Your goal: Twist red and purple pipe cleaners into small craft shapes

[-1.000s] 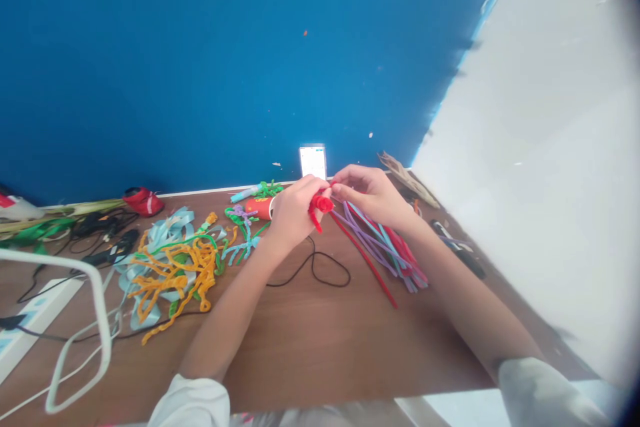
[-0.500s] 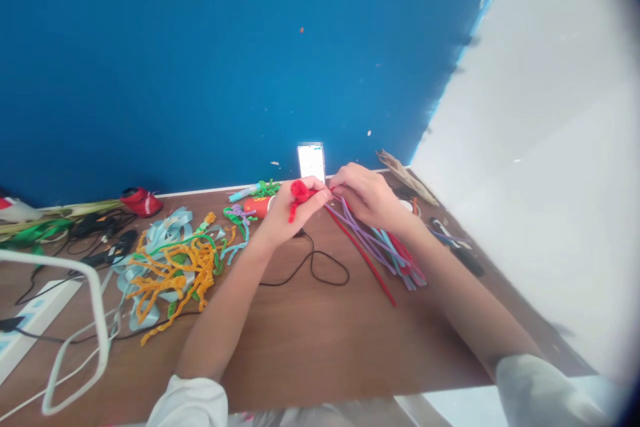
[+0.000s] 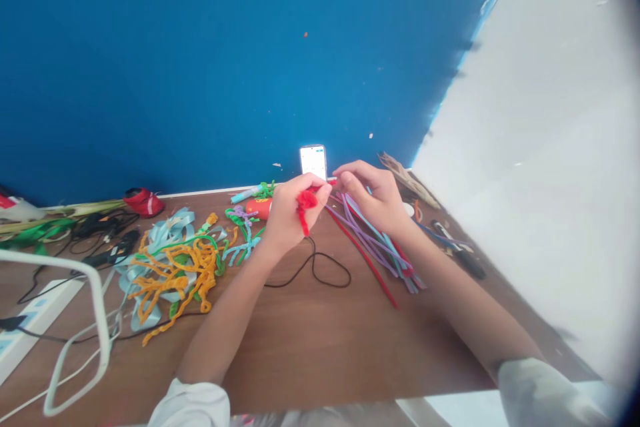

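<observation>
Your left hand (image 3: 295,212) pinches the red piece (image 3: 306,200) between thumb and forefinger, its fluffy coil showing at the thumb side and a short, fuzzy tail hanging below. Held so, the coil is probably kept steady while a thin red end is left exposed at the fingertips. Your right hand (image 3: 375,199) is just beside that end, thumb and forefinger bent toward it; whether they grasp it can't be told, as the contact is too small to make out. The piece is in the left grip, above the table (image 3: 325,347), likely to give both hands room to work.

Right of the grip, partly under the right hand, slim fuzzy stems (image 3: 380,247) in purple, pale blue and red fan out, seemingly laid there for easy reach. Nearer you than the grip, a thin black cable (image 3: 334,285) makes a smooth loop. Straight beyond the grip, the phone (image 3: 313,161) stands upright against the blue wall (image 3: 250,67), presumably so you can see its lit screen with both hands occupied.

Left of the grip, partly hidden by the hand, a red tube (image 3: 257,208) lies on its side near curly purple twists (image 3: 243,215). Farther left, knobbly orange twists (image 3: 193,270) sprawl over shiny, crumpled pale-blue ribbon (image 3: 173,230).
</observation>
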The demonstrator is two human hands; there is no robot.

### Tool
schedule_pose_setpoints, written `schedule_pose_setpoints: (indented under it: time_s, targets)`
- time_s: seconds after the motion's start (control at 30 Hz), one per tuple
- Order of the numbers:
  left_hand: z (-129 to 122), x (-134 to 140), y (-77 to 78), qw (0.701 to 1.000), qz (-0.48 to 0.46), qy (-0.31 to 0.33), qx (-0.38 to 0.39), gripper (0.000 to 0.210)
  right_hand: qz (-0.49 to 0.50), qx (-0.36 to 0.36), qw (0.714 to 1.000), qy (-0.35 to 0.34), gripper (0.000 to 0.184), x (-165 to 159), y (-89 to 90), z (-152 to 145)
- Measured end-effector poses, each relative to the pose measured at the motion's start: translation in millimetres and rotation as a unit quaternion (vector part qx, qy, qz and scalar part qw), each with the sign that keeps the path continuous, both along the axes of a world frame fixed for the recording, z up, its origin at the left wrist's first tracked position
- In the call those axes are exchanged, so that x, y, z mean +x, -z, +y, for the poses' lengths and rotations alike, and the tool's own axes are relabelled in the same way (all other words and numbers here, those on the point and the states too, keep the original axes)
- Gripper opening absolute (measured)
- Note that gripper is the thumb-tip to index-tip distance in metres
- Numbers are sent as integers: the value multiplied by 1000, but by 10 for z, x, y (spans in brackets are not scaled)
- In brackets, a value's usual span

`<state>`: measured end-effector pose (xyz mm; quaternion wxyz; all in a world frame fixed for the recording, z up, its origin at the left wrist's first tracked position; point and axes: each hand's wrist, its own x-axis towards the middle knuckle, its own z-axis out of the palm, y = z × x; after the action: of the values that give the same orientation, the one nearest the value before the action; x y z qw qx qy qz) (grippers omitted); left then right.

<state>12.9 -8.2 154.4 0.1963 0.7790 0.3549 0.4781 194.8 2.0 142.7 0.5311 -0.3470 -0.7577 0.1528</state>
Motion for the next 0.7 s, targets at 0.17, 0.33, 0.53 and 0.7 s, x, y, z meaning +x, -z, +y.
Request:
schedule_pose_setpoints:
  time_s: [0.17, 0.33, 0.53, 0.7]
  targets:
    - [96, -37, 145, 962, 159, -64, 213, 22, 90, -236, 954, -163, 32, 23, -104, -29]
    - [137, -71, 199, 937, 219, -87, 257, 26, 112, -253, 944, -178, 23, 40, -131, -48]
    - [161, -50, 211, 959, 190, -56, 202, 24, 77, -243, 954, -160, 23, 52, -162, -62]
    - [137, -25, 204, 974, 164, -42, 148, 21, -20, -174, 979, -108, 17, 81, -121, -17]
